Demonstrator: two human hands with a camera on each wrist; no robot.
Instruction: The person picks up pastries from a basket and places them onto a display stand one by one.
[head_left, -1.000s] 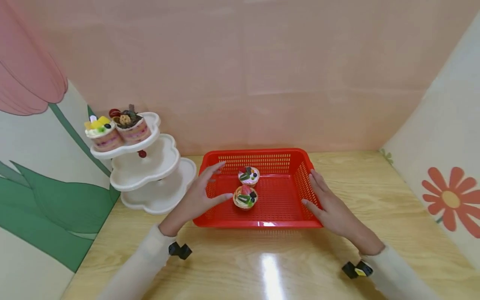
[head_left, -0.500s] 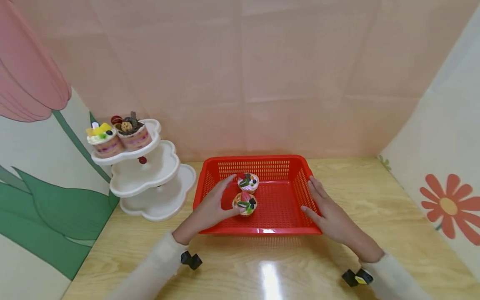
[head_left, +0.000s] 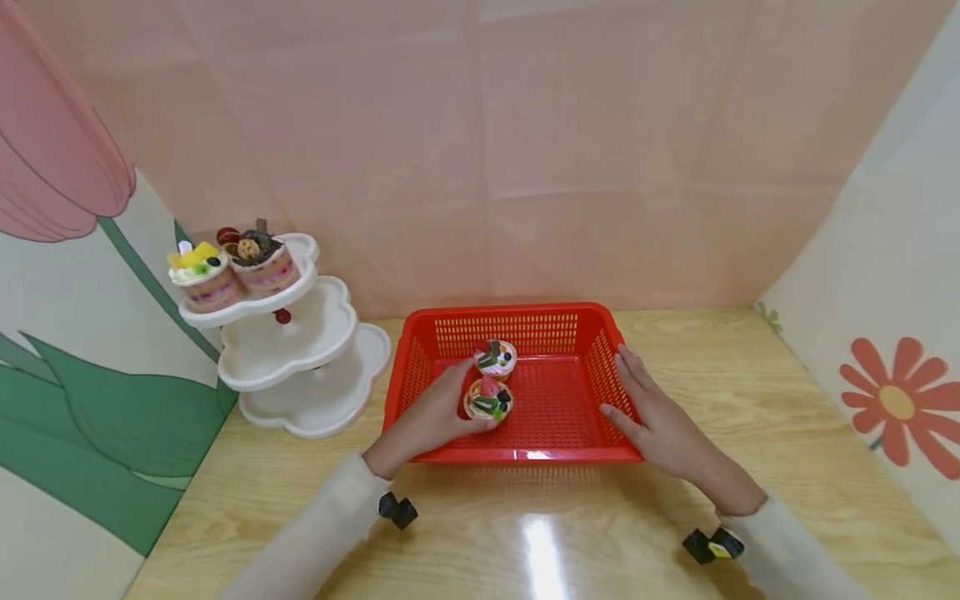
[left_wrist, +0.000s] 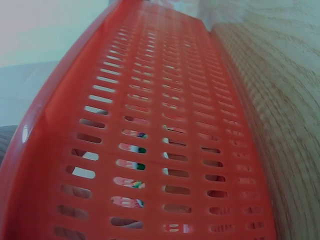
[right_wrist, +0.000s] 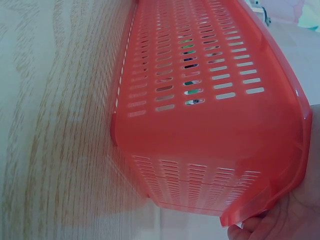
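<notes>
Inside a red plastic basket (head_left: 555,408) lie two small fruit-topped tarts. My left hand (head_left: 435,417) reaches over the basket's left side. Its thumb is at the near edge of the front tart (head_left: 491,407) and its index finger at the far side, close to the rear tart (head_left: 498,358). Other left fingers are hidden, so whether they press on the tart cannot be told. My right hand (head_left: 660,429) holds the basket's right rim, thumb inside and fingers outside. In the right wrist view, part of the right hand (right_wrist: 280,220) shows at the basket's rim.
A white three-tier stand (head_left: 288,346) with scalloped trays stands left of the basket. On its top tier sit a yellow-fruit cake cup (head_left: 210,287) and a chocolate-topped cake cup (head_left: 266,271). A pink backdrop (head_left: 480,167) rises behind the wooden table (head_left: 465,533).
My left hand has moved right and down into the basket, coming around the front tart. The right hand stays on the rim. Both tarts keep their places in the basket.
</notes>
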